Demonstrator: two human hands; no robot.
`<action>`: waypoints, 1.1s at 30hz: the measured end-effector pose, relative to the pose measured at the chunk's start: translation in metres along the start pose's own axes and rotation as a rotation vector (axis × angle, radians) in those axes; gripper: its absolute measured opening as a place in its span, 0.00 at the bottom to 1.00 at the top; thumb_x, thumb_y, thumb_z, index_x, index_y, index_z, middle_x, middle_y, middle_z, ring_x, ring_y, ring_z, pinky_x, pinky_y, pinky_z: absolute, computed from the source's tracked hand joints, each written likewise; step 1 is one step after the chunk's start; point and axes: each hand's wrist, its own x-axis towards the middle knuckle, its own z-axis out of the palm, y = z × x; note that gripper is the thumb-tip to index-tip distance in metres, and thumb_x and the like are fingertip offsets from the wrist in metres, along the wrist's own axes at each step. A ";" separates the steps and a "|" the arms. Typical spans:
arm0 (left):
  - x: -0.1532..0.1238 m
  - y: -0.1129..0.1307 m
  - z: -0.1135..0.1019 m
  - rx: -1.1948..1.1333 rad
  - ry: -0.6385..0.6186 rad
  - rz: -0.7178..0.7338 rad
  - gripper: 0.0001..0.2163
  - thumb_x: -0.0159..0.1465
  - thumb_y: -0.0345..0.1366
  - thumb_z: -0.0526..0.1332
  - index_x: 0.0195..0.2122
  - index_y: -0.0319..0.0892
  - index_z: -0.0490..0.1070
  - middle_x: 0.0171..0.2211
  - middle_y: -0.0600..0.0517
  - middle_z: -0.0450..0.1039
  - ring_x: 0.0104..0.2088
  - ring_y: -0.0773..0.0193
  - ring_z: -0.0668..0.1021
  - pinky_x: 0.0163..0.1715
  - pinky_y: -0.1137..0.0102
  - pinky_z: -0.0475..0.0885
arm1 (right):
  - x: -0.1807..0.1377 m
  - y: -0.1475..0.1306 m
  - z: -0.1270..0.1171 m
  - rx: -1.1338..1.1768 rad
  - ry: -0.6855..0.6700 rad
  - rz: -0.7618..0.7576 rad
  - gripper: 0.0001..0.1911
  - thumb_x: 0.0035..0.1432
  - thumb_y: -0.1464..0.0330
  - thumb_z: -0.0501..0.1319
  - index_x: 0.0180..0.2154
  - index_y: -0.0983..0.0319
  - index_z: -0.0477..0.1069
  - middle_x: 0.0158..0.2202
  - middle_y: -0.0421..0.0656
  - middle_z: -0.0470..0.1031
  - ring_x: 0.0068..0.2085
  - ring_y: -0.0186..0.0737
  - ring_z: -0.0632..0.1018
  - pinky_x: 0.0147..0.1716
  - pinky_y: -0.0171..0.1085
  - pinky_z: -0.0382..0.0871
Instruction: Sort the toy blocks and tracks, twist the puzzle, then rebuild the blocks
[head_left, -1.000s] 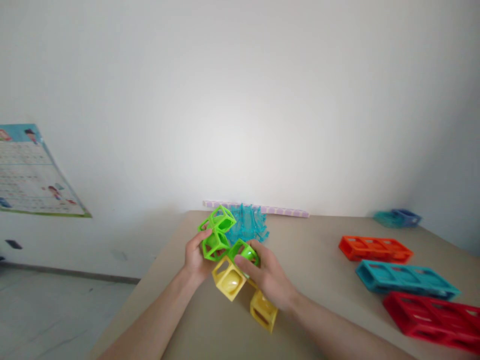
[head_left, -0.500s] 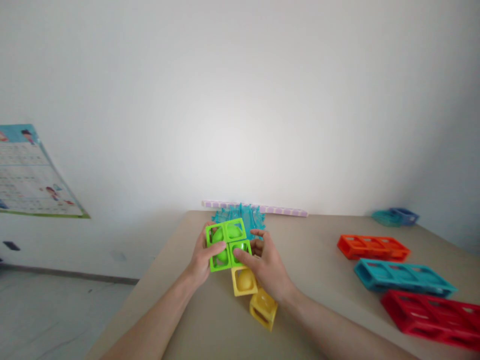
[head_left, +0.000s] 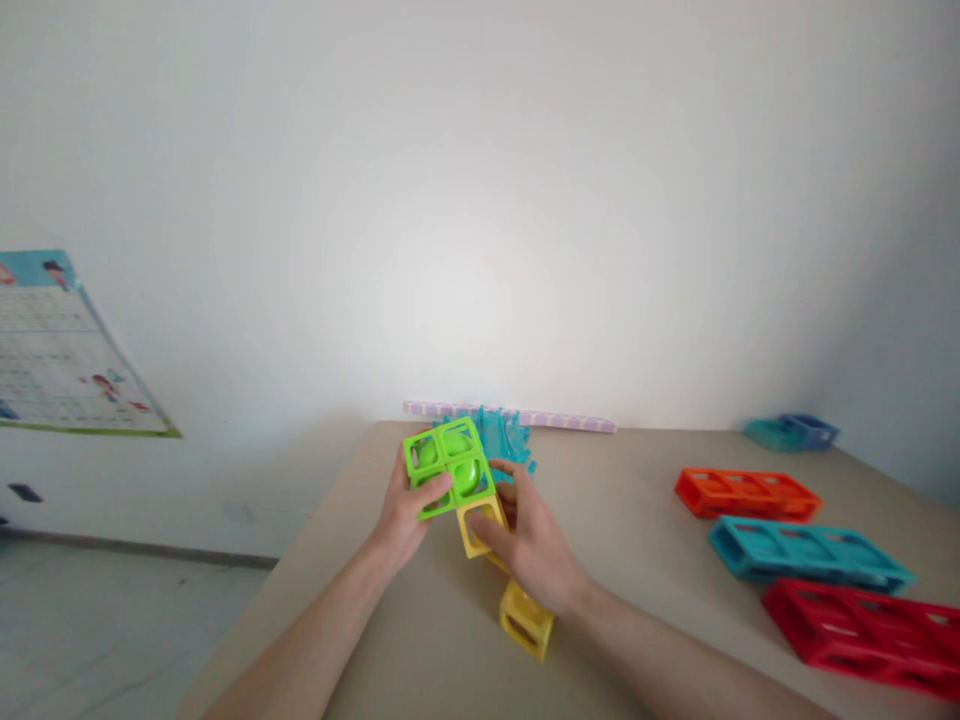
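My left hand (head_left: 405,512) grips a square of green blocks (head_left: 457,440), its thumb across the front of the lower cells. The blocks have open square frames with rounded green shapes inside. Against their lower right edge sits a yellow block (head_left: 469,535), which my right hand (head_left: 525,530) pinches with the thumb on its front; its fingers curl behind, partly hidden. A second yellow block (head_left: 526,622) rests on the table just below my right wrist. Behind the green blocks stands a translucent teal piece (head_left: 506,435) with pointed edges, partly covered.
On the right of the table (head_left: 622,520) lie an orange block row (head_left: 746,494), a teal block row (head_left: 810,553) and a red block row (head_left: 870,635). Blue and teal pieces (head_left: 808,432) sit at the far right corner. A purple-and-white strip (head_left: 570,420) lies along the wall.
The green blocks have moved slightly up and left and turned a little. My right thumb has shifted from a green block down onto the upper yellow block. The lower yellow block has stayed put.
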 end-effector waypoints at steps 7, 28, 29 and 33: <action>-0.001 0.002 0.001 -0.039 -0.022 -0.098 0.34 0.46 0.25 0.70 0.54 0.48 0.63 0.43 0.49 0.76 0.40 0.54 0.79 0.37 0.62 0.75 | 0.001 -0.001 0.001 -0.013 0.006 0.015 0.28 0.54 0.66 0.62 0.54 0.59 0.53 0.36 0.41 0.74 0.36 0.41 0.76 0.34 0.39 0.69; 0.009 0.006 -0.008 -0.255 0.224 -0.247 0.09 0.53 0.32 0.64 0.37 0.39 0.74 0.29 0.49 0.79 0.27 0.57 0.80 0.25 0.66 0.74 | -0.006 -0.033 -0.008 -0.802 -0.332 -0.217 0.23 0.43 0.67 0.70 0.43 0.59 0.69 0.41 0.44 0.71 0.48 0.48 0.67 0.50 0.45 0.59; 0.009 0.006 -0.008 -0.257 0.217 -0.248 0.10 0.53 0.32 0.64 0.37 0.39 0.74 0.29 0.49 0.79 0.27 0.57 0.80 0.25 0.67 0.74 | -0.006 -0.035 -0.008 -0.844 -0.346 -0.254 0.22 0.43 0.66 0.70 0.42 0.59 0.69 0.40 0.44 0.71 0.48 0.48 0.66 0.51 0.46 0.58; 0.009 0.006 -0.008 -0.265 0.194 -0.254 0.09 0.53 0.32 0.64 0.36 0.39 0.74 0.29 0.49 0.79 0.27 0.57 0.80 0.25 0.67 0.74 | -0.007 -0.041 -0.011 -0.971 -0.400 -0.354 0.22 0.44 0.63 0.71 0.42 0.57 0.70 0.43 0.45 0.70 0.48 0.49 0.66 0.54 0.49 0.53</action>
